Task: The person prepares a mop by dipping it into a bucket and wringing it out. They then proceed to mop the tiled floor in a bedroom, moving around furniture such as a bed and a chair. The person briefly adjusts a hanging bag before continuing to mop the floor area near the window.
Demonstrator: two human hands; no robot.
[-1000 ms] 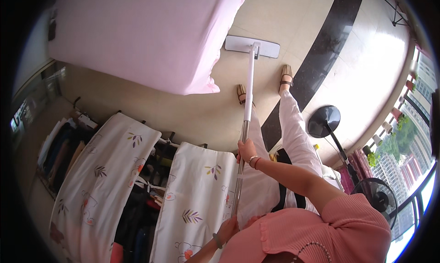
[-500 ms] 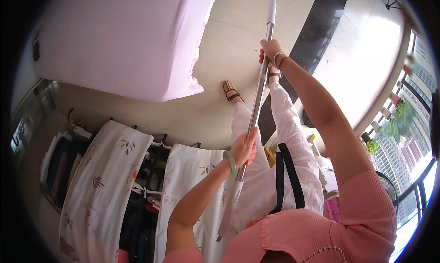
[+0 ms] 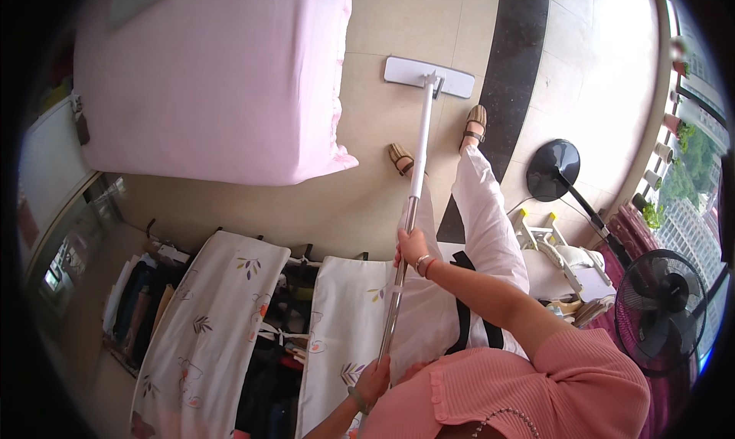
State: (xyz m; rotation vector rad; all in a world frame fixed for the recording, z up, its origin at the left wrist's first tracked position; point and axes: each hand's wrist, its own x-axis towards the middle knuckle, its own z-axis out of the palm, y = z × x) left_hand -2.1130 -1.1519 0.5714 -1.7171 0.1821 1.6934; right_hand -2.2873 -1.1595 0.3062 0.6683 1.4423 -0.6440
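Both my hands are closed around the pole of a flat mop (image 3: pixel 423 140). Its white rectangular head lies flat on the tiles ahead of my feet, beside the black floor strip. The pole is white at the far part and bare metal toward me, running slantwise down past my legs. My right hand (image 3: pixel 412 247) grips the metal tube about midway along. Lower down, near my left hip, my left hand (image 3: pixel 373 381) wraps round the near part of the pole. My body and forearm partly hide the pole's near end.
A bed with a pink cover (image 3: pixel 222 87) stands at the left. Racks under patterned white cloths (image 3: pixel 210 324) line the near left. To the right are a black standing fan (image 3: pixel 662 309) with a round base (image 3: pixel 553 169), a folded step stool (image 3: pixel 540 228) and potted plants (image 3: pixel 652 213) by the window.
The mop has been drawn back toward me, and its head has come into view. Both hands have moved down and nearer my body, still gripping the pole.
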